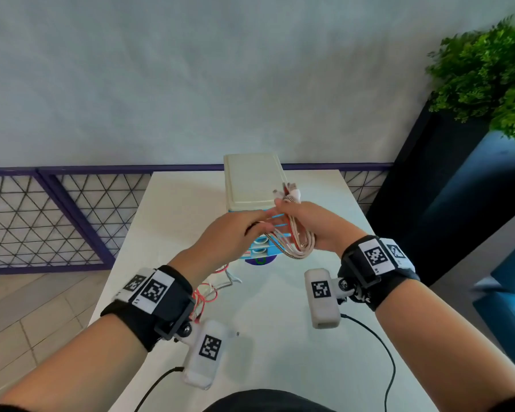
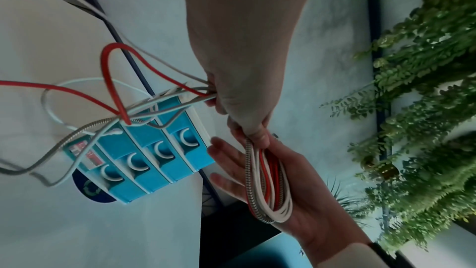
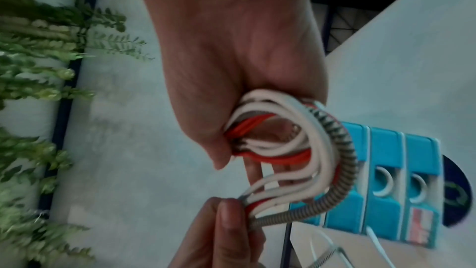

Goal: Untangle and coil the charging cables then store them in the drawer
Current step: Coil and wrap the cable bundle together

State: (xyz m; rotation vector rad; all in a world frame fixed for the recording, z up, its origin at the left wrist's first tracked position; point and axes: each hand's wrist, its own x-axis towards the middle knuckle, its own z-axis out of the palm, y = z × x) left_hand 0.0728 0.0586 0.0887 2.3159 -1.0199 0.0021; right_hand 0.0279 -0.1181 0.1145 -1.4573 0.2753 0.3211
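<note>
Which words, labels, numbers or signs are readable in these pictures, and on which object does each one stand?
No text can be read as words.
Red and white label on the bottom drawer of the blue drawer unit: print too blurred to read.
Dark round sticker under the unit: a green circular-arrow sign, no legible words.
Wristbands and wrist cameras: black-and-white square marker codes; a tiny character beside some is too small to read.
</note>
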